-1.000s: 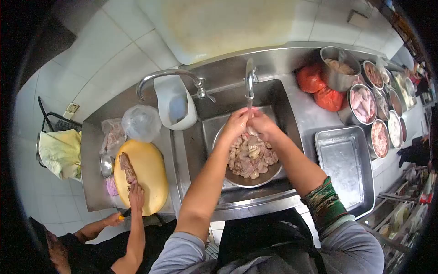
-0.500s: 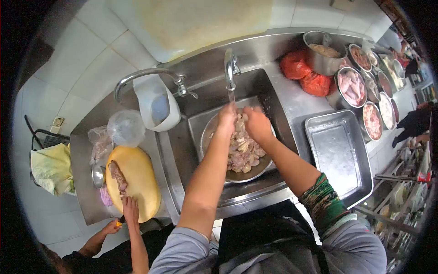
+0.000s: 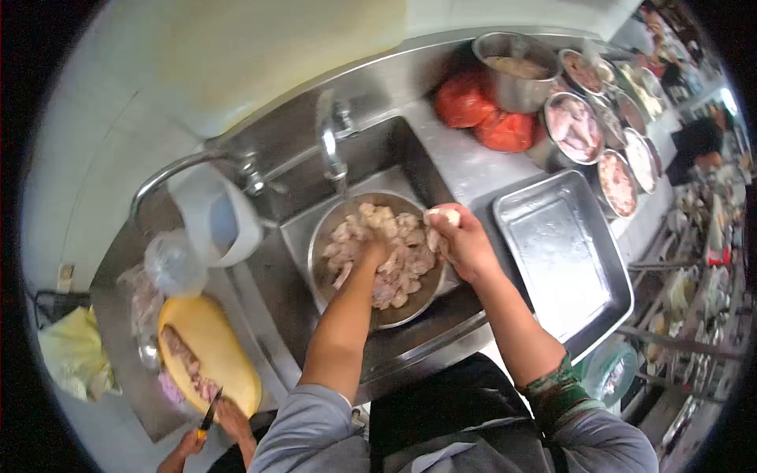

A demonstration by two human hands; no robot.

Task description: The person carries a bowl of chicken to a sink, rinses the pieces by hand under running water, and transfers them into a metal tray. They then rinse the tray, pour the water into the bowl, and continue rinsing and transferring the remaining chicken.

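Observation:
A round metal bowl (image 3: 431, 295) stands in the sink, holding many pale chunks of raw meat (image 3: 396, 282). My left hand (image 3: 372, 251) is down in the bowl, its fingers hidden among the chunks. At the bowl's right edge my right hand (image 3: 471, 243) is raised and closed around some meat pieces (image 3: 445, 216). A pale chunk shows between its thumb and fingers. The tap (image 3: 331, 150) curves over the far side of the bowl.
To the right lies a rectangular metal tray (image 3: 544, 252); red bags (image 3: 505, 130) and several meat-filled metal bowls (image 3: 574, 130) stand behind it. At lower left, another person's hands (image 3: 230, 416) work with a knife (image 3: 208, 418) at a yellow cutting board (image 3: 236, 370).
The view has shifted and tilted. My hands, together under the tap before, have parted: the left is down in the meat, the right lifted to the bowl's right edge with pieces in it.

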